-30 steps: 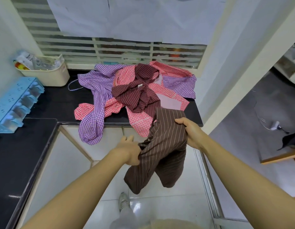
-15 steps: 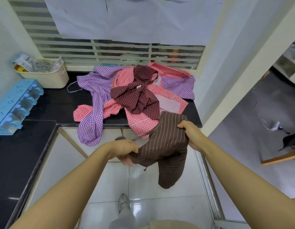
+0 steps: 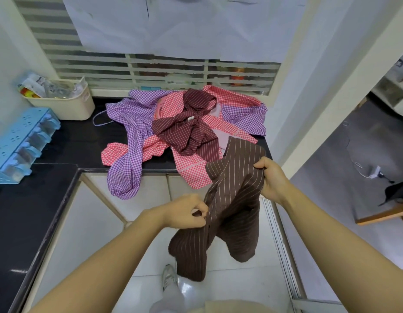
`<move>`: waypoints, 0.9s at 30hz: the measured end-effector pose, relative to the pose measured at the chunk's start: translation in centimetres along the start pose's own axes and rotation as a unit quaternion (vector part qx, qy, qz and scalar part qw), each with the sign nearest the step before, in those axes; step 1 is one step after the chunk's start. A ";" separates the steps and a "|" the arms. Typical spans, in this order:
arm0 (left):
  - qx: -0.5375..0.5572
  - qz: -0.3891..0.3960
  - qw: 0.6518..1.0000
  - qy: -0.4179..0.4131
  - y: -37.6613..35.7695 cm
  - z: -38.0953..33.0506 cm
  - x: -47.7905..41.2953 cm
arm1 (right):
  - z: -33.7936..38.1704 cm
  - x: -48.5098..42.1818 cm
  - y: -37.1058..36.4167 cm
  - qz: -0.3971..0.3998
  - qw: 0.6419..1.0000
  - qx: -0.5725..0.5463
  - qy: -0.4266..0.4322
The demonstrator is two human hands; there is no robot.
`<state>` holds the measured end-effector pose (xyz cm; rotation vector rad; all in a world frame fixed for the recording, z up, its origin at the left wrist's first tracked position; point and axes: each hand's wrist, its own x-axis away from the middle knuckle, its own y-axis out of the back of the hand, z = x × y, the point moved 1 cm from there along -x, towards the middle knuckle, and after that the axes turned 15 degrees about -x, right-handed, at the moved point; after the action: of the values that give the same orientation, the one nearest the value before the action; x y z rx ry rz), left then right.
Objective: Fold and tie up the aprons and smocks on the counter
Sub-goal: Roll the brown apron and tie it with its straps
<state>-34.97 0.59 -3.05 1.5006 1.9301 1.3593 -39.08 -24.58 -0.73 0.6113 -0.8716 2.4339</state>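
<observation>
While right hand point(image 3: 271, 179) clutches its top edge and left hand point(image 3: 184, 214) pinches a fold lower left, brown pinstriped garment point(image 3: 234, 199) hangs centre-frame, off the table point(image 3: 78, 141); long axis near vertical; right hand nearer the checked pile point(image 3: 132, 123).

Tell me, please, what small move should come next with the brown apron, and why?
Probably pull the left hand and right hand apart to spread the brown apron: each grips a bunched edge, and the cloth hangs crumpled between them.
</observation>
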 end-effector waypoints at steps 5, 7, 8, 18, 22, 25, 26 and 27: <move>-0.051 -0.070 0.996 0.003 -1.1 0.2 0.3 | 0.7 0.0 0.1 -0.014 0.999 -0.028 0.013; 0.116 -0.168 0.976 0.079 -0.8 0.8 0.4 | 0.6 -0.1 0.3 -0.022 0.999 -0.044 0.012; 0.203 -0.181 0.957 0.106 -0.6 1.1 0.3 | 0.5 0.0 0.3 -0.023 0.998 -0.050 0.009; 0.342 0.009 0.934 0.104 -1.2 -0.5 -0.9 | -0.1 0.6 -2.3 0.043 0.994 -0.098 -0.021; 0.269 0.046 0.961 0.044 -1.2 -1.9 -1.5 | -0.1 0.9 -3.1 0.062 0.990 -0.126 -0.031; 0.212 0.017 0.975 0.063 -1.7 -1.3 -2.0 | 0.1 1.1 -3.5 0.065 0.987 -0.144 -0.027; 0.199 -0.008 0.978 0.066 -1.7 -1.1 -1.9 | 0.2 1.1 -3.5 0.060 0.986 -0.152 -0.024; 0.182 -0.034 0.979 0.086 -1.6 -0.5 -1.8 | 0.2 1.1 -3.4 0.056 0.985 -0.159 -0.022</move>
<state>-35.59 -1.19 -4.66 1.4941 2.4205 1.1863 -37.91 -22.09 1.62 0.5089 -1.3113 2.3123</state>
